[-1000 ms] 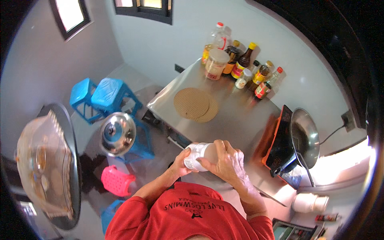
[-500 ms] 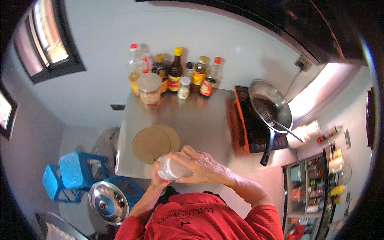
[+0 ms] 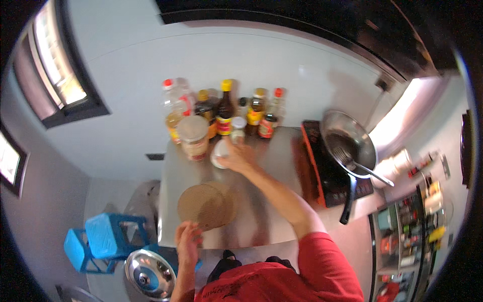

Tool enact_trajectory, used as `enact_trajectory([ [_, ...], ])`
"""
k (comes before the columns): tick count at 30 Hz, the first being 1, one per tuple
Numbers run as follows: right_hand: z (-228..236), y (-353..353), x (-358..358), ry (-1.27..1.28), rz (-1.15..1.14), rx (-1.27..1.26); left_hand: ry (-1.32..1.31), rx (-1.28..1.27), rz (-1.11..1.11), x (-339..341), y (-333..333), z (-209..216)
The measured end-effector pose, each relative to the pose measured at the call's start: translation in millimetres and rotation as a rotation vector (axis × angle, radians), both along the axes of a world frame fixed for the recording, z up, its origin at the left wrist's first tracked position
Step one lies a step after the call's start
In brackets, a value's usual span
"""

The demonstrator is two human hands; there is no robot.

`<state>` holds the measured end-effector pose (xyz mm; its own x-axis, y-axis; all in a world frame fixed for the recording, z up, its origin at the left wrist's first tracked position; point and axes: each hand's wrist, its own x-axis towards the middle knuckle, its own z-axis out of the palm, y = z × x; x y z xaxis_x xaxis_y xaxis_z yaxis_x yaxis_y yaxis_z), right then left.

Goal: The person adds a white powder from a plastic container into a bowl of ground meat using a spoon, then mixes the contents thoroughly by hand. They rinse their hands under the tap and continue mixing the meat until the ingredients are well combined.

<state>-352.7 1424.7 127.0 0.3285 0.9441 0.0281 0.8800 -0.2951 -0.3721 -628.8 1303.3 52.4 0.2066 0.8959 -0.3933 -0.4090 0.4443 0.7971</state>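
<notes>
While the right hand [image 3: 240, 158] grips the white jar [image 3: 218, 151] from its right side, fingers and thumb around it, the left hand [image 3: 187, 241] is empty, fingers loosely curled. Jar sits at the rear of the steel table [image 3: 274, 176], just right of the lidded tub [image 3: 194, 138], in front of the bottle row [image 3: 225, 110]. Left hand is by the near edge of the tan round mats [image 3: 202, 202]; can't tell if touching. Wok [image 3: 344, 133] with slotted spatula [image 3: 372, 173] is on the black cooktop [image 3: 322, 176], right.
</notes>
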Motion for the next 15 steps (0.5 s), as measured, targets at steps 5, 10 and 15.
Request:
enact_trajectory([
  [5, -45, 51, 3, 0.022, -0.041, 0.219, 0.128, -0.036, 0.094, -30, -24, -9],
  [10, -53, 31, -12, 0.056, -0.074, 0.405, 0.153, 0.009, 0.034, -21, -17, -4],
  [15, -71, -76, -28, -0.043, 0.059, 0.645, 0.013, 0.195, -0.106, 26, -30, 2],
])
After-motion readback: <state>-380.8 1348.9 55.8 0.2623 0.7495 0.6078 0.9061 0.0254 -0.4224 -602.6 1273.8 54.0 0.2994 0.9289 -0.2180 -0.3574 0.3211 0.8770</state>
